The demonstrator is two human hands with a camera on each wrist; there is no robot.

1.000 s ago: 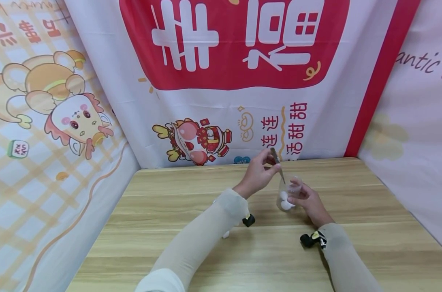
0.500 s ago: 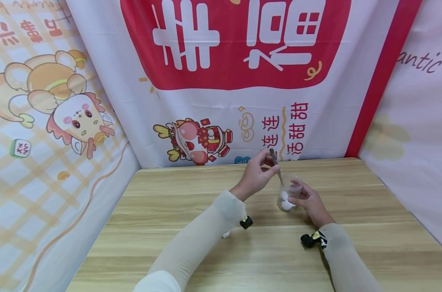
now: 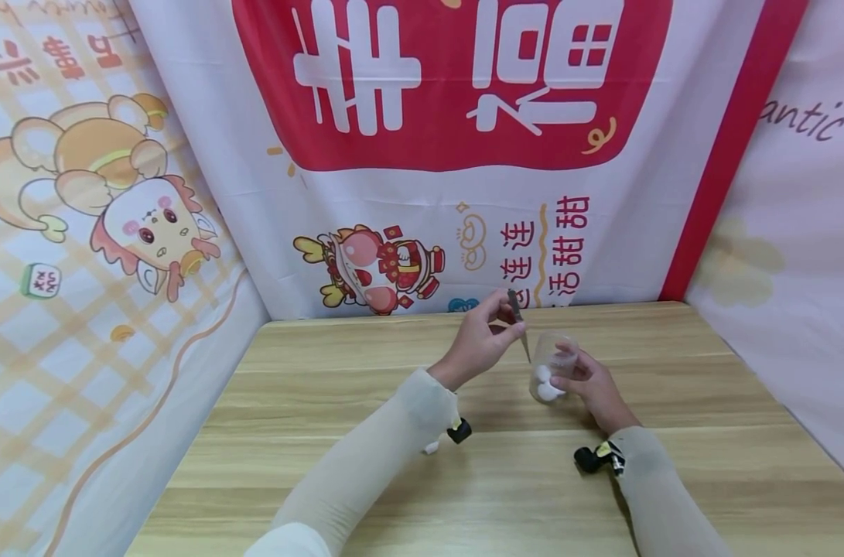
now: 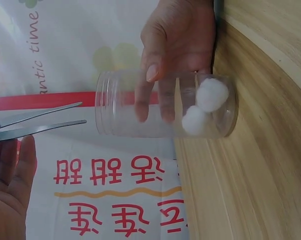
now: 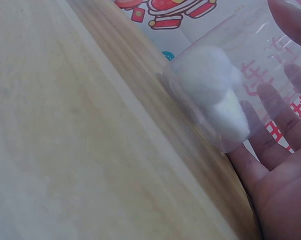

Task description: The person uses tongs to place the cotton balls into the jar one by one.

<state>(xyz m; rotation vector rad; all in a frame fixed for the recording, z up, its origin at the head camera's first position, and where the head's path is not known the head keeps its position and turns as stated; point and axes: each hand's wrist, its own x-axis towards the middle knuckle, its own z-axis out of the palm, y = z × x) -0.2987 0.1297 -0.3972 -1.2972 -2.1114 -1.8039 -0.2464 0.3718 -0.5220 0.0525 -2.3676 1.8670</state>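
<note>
L hand (image 3: 479, 342) is holding metal tweezers (image 4: 45, 128); its fingers are clamped on them, at the upper part. The two tips of the tweezers are pointing down and stand slightly apart from each other. They are outside the jar (image 4: 154, 112), near its open mouth; acc. to the head view they lie just beside the rim, on the left. I cannot tell if any tip is touching it.

R hand (image 3: 596, 387) has its fingers clamped around the jar, w/ the thumb on one side and the other fingers on the opposite side, seen thru the clear wall. The jar is transparent, w/ a ribbed neck, and it stands approx. upright w/ its bottom at the surface (image 3: 519, 487). Inside, at the bottom, are white fluffy balls (image 4: 212, 95); I see two, one against the other.

The surface has a light wood pattern. On it, next to the L sleeve (image 3: 366, 456), there is also a small white piece (image 3: 431, 447), partly hidden, so its shape is not clear. Each wrist carries a small black cam (image 3: 587, 459). Behind the surface hangs a white cloth (image 3: 387, 197) w/ a big red print, and a cartoon animal (image 3: 143, 224) is on the left cloth.
</note>
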